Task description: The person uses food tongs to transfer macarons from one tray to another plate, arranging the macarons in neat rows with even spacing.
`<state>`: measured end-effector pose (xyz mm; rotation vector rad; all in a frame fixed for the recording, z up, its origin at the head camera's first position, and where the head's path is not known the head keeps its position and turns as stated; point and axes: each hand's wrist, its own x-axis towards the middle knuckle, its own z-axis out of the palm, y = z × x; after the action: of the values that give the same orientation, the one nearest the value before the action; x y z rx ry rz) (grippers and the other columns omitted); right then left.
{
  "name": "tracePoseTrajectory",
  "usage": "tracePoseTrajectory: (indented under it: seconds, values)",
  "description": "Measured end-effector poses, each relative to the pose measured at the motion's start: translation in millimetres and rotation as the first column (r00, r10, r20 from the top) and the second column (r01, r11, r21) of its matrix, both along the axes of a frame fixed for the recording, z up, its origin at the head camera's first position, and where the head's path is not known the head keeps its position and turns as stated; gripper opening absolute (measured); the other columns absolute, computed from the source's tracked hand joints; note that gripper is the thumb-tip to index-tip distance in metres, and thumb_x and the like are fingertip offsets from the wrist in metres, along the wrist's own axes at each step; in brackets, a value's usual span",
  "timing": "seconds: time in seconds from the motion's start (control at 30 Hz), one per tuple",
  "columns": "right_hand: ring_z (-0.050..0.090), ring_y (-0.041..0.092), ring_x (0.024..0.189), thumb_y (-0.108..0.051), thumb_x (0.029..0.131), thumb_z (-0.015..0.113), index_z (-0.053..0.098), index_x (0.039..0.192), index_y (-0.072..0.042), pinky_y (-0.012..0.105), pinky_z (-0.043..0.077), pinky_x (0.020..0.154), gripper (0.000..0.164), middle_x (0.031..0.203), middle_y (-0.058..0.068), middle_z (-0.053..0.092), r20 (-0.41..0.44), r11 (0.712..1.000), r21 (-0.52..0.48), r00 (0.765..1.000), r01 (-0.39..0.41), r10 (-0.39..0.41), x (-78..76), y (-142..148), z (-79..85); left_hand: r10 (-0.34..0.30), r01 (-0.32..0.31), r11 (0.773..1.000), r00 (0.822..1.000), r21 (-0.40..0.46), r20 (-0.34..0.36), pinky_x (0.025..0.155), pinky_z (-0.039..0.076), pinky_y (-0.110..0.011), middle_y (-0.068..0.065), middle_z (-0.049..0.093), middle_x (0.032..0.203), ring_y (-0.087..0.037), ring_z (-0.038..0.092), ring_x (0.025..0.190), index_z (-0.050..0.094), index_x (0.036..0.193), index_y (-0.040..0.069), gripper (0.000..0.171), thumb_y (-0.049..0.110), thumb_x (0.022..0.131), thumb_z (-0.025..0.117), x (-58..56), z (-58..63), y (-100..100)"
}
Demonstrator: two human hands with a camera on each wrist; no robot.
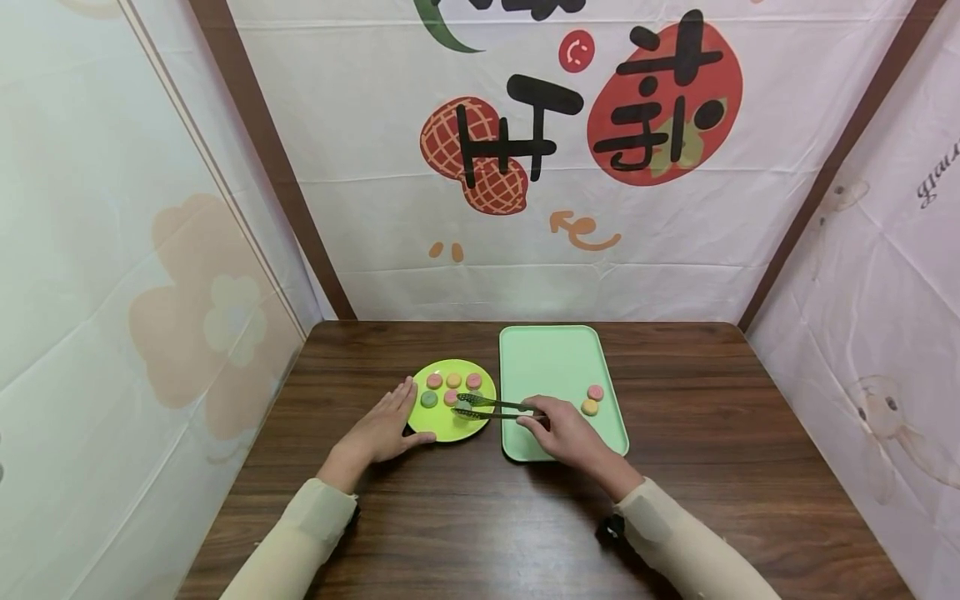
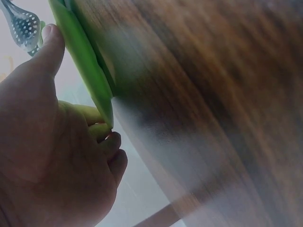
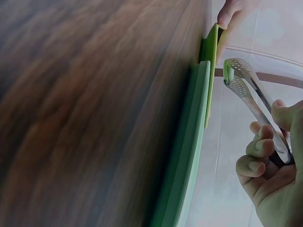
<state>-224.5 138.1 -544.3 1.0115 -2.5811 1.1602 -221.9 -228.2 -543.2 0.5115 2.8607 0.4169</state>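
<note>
My left hand point(image 1: 382, 423) rests at the left rim of a lime-green plate point(image 1: 448, 432), fingers extended along the edge and thumb spread at the near side. On the plate lie several macarons, among them a yellow macaron point(image 1: 453, 381) and a pink macaron point(image 1: 434, 381). Reaching in from the right, my right hand point(image 1: 564, 427) holds a pair of dark tongs point(image 1: 502, 415) with perforated tips. Between those tips sits a green macaron point(image 3: 229, 71), raised off the plate surface in the right wrist view.
A mint-green tray point(image 1: 551, 358) stands right beside the plate, under my right hand. A pink macaron point(image 1: 595, 392) and a yellow one lie at its right side. The brown wooden table point(image 1: 705, 433) meets a printed white curtain point(image 1: 360, 208) at the back.
</note>
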Motion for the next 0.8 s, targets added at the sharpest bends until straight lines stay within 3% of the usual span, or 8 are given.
tracePoseTrajectory:
  seconds: [0.17,0.5,0.8]
  values:
    - [0.062,0.001,0.076,-0.021,0.106,0.073,0.075,0.119,-0.004,0.026,0.058,0.069,0.022,0.099,0.000,0.075,0.014,1.000,0.000,1.000,-0.011,0.011,-2.3,-8,-0.4,-0.003,0.003,1.000,1.000,-0.002,0.000,0.134,0.017,-0.055,-0.029,0.009,0.176,-0.043,0.015,0.164,0.013,0.168,-0.010,0.108,0.060,0.104,0.064,-0.6,-1.1,-1]
    - [0.057,0.002,0.072,-0.017,0.105,0.073,0.075,0.115,-0.002,0.025,0.055,0.066,0.019,0.093,-0.004,0.073,-0.002,0.999,0.018,0.999,-0.038,0.038,-4.1,-22,0.6,0.003,-0.003,1.000,1.000,-0.003,0.011,0.134,0.016,-0.054,-0.028,0.008,0.177,-0.041,0.013,0.164,0.013,0.168,-0.008,0.108,0.062,0.104,0.063,-0.6,-1.4,0]
    - [0.061,0.005,0.075,-0.018,0.107,0.070,0.076,0.117,-0.004,0.026,0.056,0.067,0.018,0.101,0.006,0.077,0.073,0.997,0.024,0.995,-0.068,0.067,-3.4,-34,1.7,0.002,-0.002,1.000,1.000,-0.004,0.013,0.134,0.016,-0.054,-0.028,0.008,0.177,-0.041,0.013,0.165,0.013,0.168,-0.009,0.107,0.061,0.104,0.063,0.2,0.2,0]
